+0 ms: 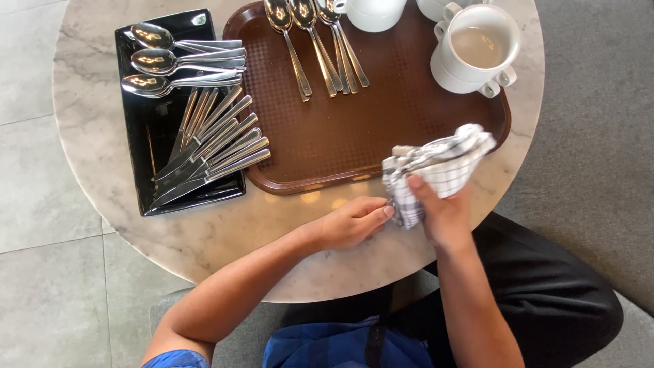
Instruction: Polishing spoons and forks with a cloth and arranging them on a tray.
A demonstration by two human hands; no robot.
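Spoons (184, 63) on black tray (136, 170): three
Knives (211, 146) on black tray: about seven
Spoons (317, 44) on brown tray (354, 136): four
Checked cloth (436, 167): one

Round marble surface (204, 238), light with grey veins. Grey floor tiles (41, 204) on the left, grey carpet (593, 136) on the right. Soft glare on the marble.
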